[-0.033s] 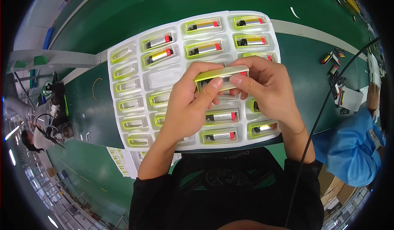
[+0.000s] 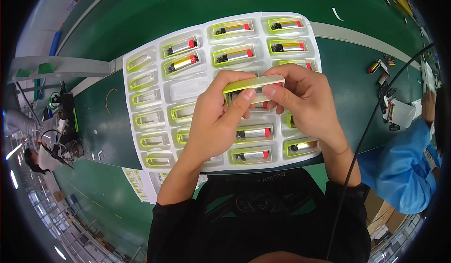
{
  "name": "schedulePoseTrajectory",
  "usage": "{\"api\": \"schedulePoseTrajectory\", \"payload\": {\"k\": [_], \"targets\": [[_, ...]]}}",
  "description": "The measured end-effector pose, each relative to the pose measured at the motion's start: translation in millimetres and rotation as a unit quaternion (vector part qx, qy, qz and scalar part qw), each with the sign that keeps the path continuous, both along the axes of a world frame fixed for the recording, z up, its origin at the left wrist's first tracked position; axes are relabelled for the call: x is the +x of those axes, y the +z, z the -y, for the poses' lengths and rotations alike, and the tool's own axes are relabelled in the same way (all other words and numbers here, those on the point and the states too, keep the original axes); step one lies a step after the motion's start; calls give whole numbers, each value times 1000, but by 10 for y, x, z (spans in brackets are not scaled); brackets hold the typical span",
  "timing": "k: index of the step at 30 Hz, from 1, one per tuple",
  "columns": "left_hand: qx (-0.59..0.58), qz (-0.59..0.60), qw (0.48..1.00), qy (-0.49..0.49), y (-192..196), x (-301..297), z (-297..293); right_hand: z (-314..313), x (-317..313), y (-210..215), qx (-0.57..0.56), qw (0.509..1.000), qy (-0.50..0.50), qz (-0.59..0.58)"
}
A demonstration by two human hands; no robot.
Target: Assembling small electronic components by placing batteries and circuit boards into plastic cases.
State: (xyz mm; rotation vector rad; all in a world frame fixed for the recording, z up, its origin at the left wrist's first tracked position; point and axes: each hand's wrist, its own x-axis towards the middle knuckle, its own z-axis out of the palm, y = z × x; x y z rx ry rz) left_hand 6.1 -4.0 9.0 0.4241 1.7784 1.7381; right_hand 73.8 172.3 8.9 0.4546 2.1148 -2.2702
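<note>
Both hands hold one small casing (image 2: 256, 82), yellow-green at the left and whitish along its top, above a white moulded tray (image 2: 188, 89). A silvery battery cell with a red end shows inside it. My left hand (image 2: 213, 122) grips the casing's left end, its thumb pressed on the near side. My right hand (image 2: 307, 103) pinches the right end, thumb against the cell. Below, the tray carries rows of similar casings; several hold a battery cell (image 2: 232, 29) with a red end, while those in the left column (image 2: 145, 98) show no cell. My hands hide some middle pockets.
Loose battery cells (image 2: 376, 68) and a pale sheet (image 2: 402, 113) lie on the green bench to the right. A black cable (image 2: 371, 122) slants past my right forearm. A co-worker's blue sleeve (image 2: 404, 169) is at the right; another tray (image 2: 136, 185) sits below the bench edge.
</note>
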Motion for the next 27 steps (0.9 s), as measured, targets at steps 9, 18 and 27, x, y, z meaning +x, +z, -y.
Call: {"api": "schedulePoseTrajectory", "payload": {"k": [9,18,27], "targets": [[-69,-86,994,12,-26,21,4,-47,-64,-45,21,997,65,17],[-87,-136,986,32,42,77,-61,-19,-38,-152,21,999,27,-19],[-103,-107,988,-40,32,29,-16,-349,-6,50,318,917,211,-119]]}}
